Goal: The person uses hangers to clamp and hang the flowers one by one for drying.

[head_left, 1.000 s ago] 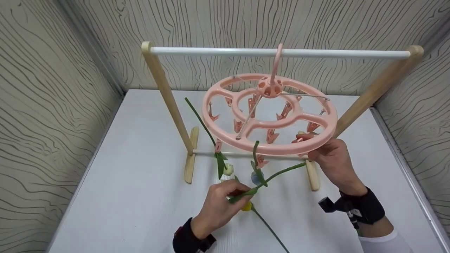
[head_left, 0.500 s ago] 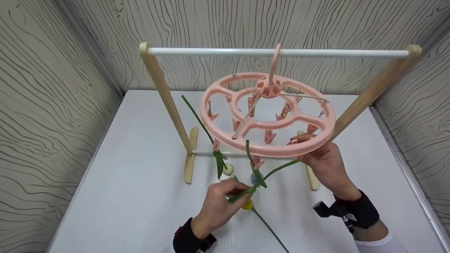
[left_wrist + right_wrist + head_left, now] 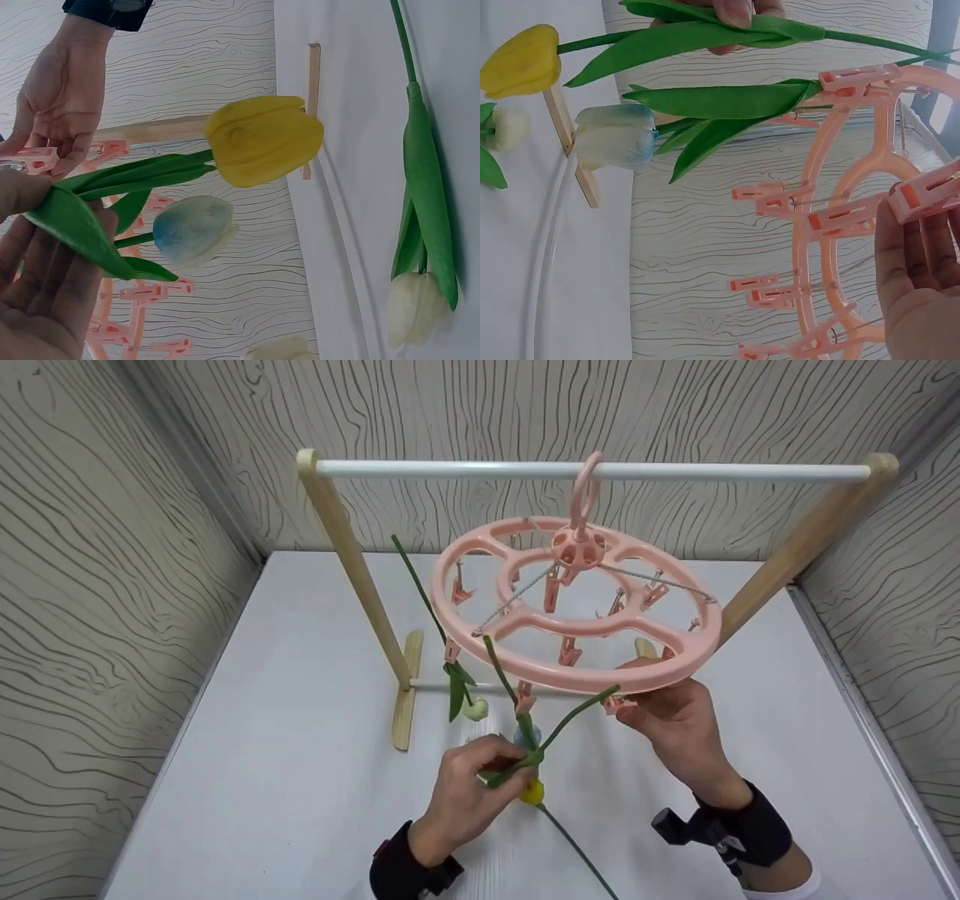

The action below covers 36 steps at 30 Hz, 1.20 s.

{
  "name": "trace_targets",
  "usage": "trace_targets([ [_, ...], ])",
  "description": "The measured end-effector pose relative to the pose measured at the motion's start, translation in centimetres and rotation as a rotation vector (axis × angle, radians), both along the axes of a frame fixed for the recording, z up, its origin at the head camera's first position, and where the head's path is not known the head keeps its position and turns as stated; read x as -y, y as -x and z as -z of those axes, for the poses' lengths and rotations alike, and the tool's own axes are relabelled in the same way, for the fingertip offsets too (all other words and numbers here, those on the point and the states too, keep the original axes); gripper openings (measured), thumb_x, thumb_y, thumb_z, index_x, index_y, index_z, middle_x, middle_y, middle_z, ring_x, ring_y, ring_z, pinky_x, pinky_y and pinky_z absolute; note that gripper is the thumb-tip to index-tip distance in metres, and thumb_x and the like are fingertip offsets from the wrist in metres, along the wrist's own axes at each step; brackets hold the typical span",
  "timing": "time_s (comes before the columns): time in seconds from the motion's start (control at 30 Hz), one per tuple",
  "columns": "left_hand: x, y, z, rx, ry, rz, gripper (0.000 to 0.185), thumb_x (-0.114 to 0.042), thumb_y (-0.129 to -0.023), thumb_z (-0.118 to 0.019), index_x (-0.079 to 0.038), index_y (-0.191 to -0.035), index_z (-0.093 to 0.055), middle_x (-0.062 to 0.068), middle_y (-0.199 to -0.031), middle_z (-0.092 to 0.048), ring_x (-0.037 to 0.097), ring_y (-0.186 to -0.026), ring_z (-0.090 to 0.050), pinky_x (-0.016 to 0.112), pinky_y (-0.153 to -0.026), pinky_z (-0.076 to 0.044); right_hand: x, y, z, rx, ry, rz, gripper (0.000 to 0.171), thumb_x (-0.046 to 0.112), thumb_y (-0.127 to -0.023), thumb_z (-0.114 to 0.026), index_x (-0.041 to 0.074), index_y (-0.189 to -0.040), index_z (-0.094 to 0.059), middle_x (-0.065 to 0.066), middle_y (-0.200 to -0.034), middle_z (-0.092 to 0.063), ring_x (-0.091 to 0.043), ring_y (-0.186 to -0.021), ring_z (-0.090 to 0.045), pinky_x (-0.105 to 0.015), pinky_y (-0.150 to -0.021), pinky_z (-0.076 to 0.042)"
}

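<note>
— Left hand (image 3: 469, 787), what has it got? Fingers and thumb are pinched on the yellow tulip (image 3: 532, 792) at its stem and leaf, just above the bloom, below the near rim of the pink peg hanger (image 3: 480, 649).

— And how does the stem run? Its long axis slants up and to the right from that pinch, the cut end reaching to just under the hanger's near rim, close beside a pink peg (image 3: 620, 706).

— Who has the peg? Right hand (image 3: 671, 720): its fingers are curled round that peg at the rim, so it is the nearer hand to the stem tip. The stem end looks just beside the peg's mouth; whether it is touching I cannot tell.

— Anything else hanging? A blue-white tulip (image 3: 615, 135) and a white tulip (image 3: 475, 709) hang from pegs left of it.
</note>
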<state>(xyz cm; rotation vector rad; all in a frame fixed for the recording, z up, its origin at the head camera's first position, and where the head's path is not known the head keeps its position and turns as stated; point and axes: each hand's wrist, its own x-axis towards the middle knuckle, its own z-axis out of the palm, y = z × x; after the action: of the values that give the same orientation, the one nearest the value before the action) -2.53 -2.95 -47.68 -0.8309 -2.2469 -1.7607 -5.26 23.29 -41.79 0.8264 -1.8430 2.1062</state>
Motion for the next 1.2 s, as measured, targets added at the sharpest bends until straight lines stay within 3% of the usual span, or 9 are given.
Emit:
trace_targets([
  [0.23,-0.1,0.2,-0.3,0.008,-0.021,-0.011,0.012,0.001,-0.090,-0.079,-0.006,-0.098,-0.074,0.009,-0.095,-0.080,0.012,-0.082,-0.077,0.024,-0.072,-0.067,1.1,-0.8,0.0,-0.012,0.041,0.059,0.045,-0.028,-0.088,-0.060,-0.012,-0.130,-0.059,-0.007,-0.117,-0.075,-0.013,-0.102,-0.074,-0.022,-0.092,-0.063],
  [0.53,-0.2,0.3,-0.5,0.029,-0.041,-0.022,0.012,0.000,-0.090,-0.079,-0.006,-0.099,-0.075,0.009,-0.095,-0.080,0.009,-0.081,-0.074,0.024,-0.071,-0.067,2.2,-1.9,-0.4,0.076,0.017,0.148,0.049,-0.023,-0.090,-0.063,-0.002,-0.134,-0.060,0.002,-0.117,-0.075,-0.009,-0.107,-0.075,-0.024,-0.099,-0.062],
  [0.73,-0.4,0.6,-0.7,0.015,-0.070,-0.011,0.013,0.001,-0.090,-0.078,-0.005,-0.100,-0.075,0.010,-0.096,-0.080,0.011,-0.081,-0.075,0.026,-0.070,-0.067,3.0,-2.2,-0.2,0.097,0.041,0.145,0.049,-0.021,-0.092,-0.063,-0.001,-0.137,-0.059,0.002,-0.115,-0.075,-0.009,-0.100,-0.075,-0.023,-0.092,-0.064],
  [1.0,-0.7,0.9,-0.7,-0.029,-0.080,-0.010,0.014,0.005,-0.089,-0.076,-0.003,-0.101,-0.076,0.012,-0.093,-0.079,0.015,-0.080,-0.076,0.024,-0.070,-0.066,4.3,-1.9,0.3,-0.016,0.117,0.074,0.039,-0.024,-0.091,-0.061,-0.012,-0.128,-0.061,-0.008,-0.106,-0.075,-0.016,-0.092,-0.071,-0.023,-0.083,-0.063],
  [1.2,-1.0,1.2,-0.6,-0.057,-0.084,-0.004,0.015,0.005,-0.089,-0.076,-0.003,-0.101,-0.075,0.012,-0.093,-0.079,0.016,-0.078,-0.077,0.022,-0.067,-0.066,4.9,-1.9,0.6,-0.025,0.122,0.069,0.036,-0.023,-0.091,-0.062,-0.011,-0.125,-0.063,-0.009,-0.104,-0.075,-0.017,-0.093,-0.072,-0.023,-0.082,-0.064],
])
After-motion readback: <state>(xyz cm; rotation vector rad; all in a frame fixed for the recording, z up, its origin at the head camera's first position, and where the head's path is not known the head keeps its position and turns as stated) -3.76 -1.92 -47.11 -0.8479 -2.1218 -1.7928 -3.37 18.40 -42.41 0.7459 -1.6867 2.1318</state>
